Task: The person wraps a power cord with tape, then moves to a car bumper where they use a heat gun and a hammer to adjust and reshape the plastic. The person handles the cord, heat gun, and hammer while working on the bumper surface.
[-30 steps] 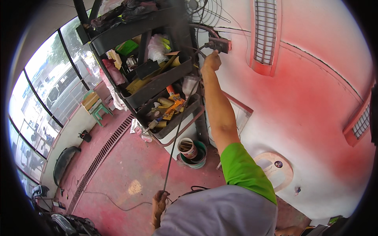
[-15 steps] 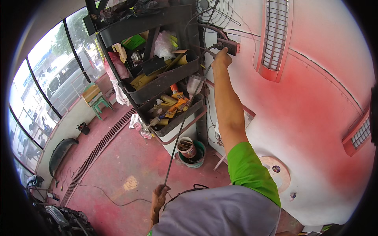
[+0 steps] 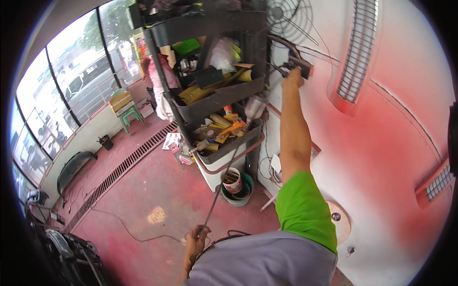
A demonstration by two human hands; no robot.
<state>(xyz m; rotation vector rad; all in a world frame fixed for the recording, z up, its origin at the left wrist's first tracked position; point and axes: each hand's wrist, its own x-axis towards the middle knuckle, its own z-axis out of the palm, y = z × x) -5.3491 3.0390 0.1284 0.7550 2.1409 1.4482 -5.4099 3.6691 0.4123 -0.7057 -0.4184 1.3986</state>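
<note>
**Hose in the left hand, right hand up at the wall fitting**

We look down on a red-stained workshop floor (image 3: pixel 143 190) with a dark shelving rack (image 3: pixel 214 95) against a white, red-oversprayed wall (image 3: pixel 381 157).

Our left hand (image 3: pixel 195 240) is low, near our waist, with its fingers wrapped round a thin dark hose (image 3: pixel 220 190). The hose runs taut from that hand up past the stacked buckets (image 3: pixel 236 183) to a spray gun (image 3: pixel 253 108) hanging at the rack's edge.

Our right hand (image 3: pixel 292 78) is raised at full arm's reach and rests against a small dark fitting with a red edge (image 3: pixel 301 66) on the wall, below a round fan grille (image 3: pixel 285 16). We cannot tell whether the fingers pinch the fitting or only touch it.

Judgement: the hose looks light, flexible and rather smooth, stiff only while under tension, so it should tolerate a firm fist and will slide through a loose one. The spray gun is the heavier, rigid end; we would take it by its body or handle, not drag it by the hose.
</note>
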